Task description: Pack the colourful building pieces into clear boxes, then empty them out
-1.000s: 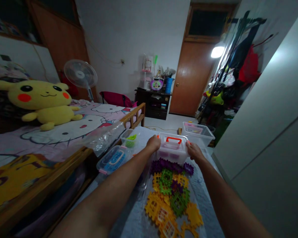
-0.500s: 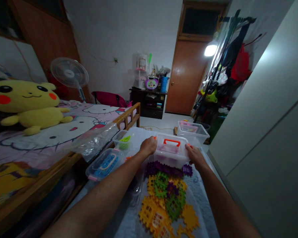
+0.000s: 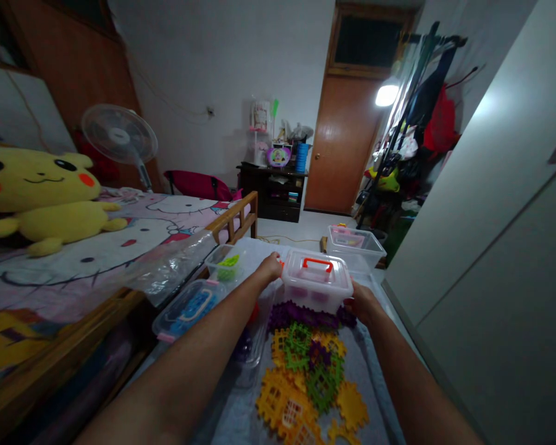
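A clear plastic storage box (image 3: pixel 312 293) with an orange-red lid handle (image 3: pixel 317 264) sits between my hands, its lid on. My left hand (image 3: pixel 272 267) grips its left side near the lid edge. On the right side, my right hand (image 3: pixel 364 303) holds it lower down, with fingers partly hidden. Purple toothed plastic building pieces (image 3: pixel 290 313) lie along its near side. Closer to me are green pieces (image 3: pixel 323 386) and yellow-orange pieces (image 3: pixel 278 402), loosely piled on a cloth-covered surface.
Left of my forearm are a lidded box with blue contents (image 3: pixel 192 306) and an open tub with lime-green pieces (image 3: pixel 227 266). An open clear bin (image 3: pixel 356 247) stands beyond at right. A wooden bed rail (image 3: pixel 236 224) borders the left; a pale cabinet (image 3: pixel 482 204) the right.
My right hand has slid from the lid's corner down the box's right side. My left hand is slightly lower on the left side. The view has shifted a little.
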A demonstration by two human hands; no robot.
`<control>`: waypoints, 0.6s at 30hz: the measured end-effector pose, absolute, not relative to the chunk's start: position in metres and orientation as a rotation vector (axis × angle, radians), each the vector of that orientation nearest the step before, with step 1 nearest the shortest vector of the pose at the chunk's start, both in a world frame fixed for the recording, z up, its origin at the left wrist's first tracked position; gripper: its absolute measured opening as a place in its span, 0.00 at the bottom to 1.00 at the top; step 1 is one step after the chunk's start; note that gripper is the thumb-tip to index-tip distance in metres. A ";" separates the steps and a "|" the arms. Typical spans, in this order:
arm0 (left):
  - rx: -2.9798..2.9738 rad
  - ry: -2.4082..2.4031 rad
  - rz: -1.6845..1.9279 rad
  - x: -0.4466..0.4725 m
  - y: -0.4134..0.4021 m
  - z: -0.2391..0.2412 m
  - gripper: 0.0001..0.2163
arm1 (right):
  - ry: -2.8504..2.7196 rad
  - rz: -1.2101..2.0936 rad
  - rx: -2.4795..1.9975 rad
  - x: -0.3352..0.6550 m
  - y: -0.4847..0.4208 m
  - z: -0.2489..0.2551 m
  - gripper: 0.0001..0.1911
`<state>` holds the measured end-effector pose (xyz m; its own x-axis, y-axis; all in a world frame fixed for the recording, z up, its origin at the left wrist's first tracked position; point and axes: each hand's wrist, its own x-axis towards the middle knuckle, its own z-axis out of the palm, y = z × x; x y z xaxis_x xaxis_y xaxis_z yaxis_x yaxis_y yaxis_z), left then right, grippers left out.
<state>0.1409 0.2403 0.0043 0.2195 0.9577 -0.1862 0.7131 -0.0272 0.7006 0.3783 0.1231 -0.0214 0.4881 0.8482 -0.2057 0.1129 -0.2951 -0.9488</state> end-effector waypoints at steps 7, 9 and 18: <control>1.726 1.473 0.497 0.141 0.243 0.004 0.16 | -0.970 0.442 -1.774 0.384 0.134 0.010 0.14; 1.711 1.452 0.484 0.143 0.244 0.005 0.16 | -1.209 0.292 -1.767 0.375 0.140 0.022 0.16; 1.636 1.431 0.531 0.146 0.241 0.016 0.16 | -1.864 -0.012 -1.871 0.337 0.152 0.032 0.11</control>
